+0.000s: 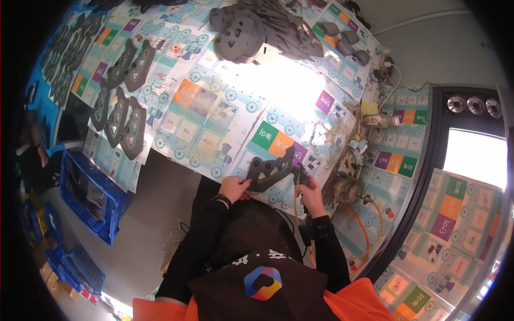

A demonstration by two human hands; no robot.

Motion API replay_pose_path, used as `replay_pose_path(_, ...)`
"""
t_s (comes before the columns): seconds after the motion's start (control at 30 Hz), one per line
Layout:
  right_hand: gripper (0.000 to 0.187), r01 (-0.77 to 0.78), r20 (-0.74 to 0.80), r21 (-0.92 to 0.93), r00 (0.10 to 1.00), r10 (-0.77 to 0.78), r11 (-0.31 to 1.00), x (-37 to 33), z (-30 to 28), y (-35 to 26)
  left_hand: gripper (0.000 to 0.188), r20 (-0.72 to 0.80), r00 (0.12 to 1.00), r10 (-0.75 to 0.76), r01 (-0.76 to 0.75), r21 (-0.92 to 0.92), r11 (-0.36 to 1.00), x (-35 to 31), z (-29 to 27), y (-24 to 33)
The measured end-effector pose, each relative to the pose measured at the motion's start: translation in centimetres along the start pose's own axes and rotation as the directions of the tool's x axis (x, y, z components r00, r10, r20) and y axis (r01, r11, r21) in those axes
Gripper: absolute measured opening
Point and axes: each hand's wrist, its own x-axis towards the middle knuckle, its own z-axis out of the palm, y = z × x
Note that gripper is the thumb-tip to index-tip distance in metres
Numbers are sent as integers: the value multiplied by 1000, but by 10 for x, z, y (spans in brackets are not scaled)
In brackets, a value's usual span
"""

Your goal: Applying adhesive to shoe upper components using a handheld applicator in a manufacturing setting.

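Near the front edge of the covered table lies a dark grey molded part (269,174) with several triangular cut-outs. My left hand (234,189) pinches its left end between thumb and fingers. At its right end, my right hand (309,194) is closed round a dark pistol-like hand tool (302,175), with some red by the fingers. The tool's tip is close to the part; whether they touch, I cannot tell. A thin pale hose (295,199) hangs below the tool.
More grey parts (131,131) lie in rows at the left, and a heap of them (267,29) sits at the back. Grey rounded pieces (348,41) are at the back right. A dirty round metal device (348,188) and orange hoses (365,241) stand right; a blue crate (91,200) sits lower left.
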Motion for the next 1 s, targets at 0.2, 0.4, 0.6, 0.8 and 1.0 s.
replay_pose_path(0.2,19,-7,6,67,1000,6,998,2,2,2,44,3,1000,7,-7,11,1000,1,1,-1)
replay_pose_path(0.4,14,-87,66,30,994,85,996,-2,7,-12,44,5,1000,11,-12,24,1000,1,-1,-1)
replay_pose_path(0.6,13,-111,81,6,991,110,994,-2,3,2,44,-1,1000,7,-7,36,999,-1,0,4)
replay_pose_path(0.8,18,-82,75,-33,994,84,996,-1,4,13,44,-3,1000,3,-3,29,1000,-2,0,5)
replay_pose_path(1.0,14,-100,98,11,990,98,995,-5,12,-9,44,-1,1000,-3,3,33,999,-2,-1,3)
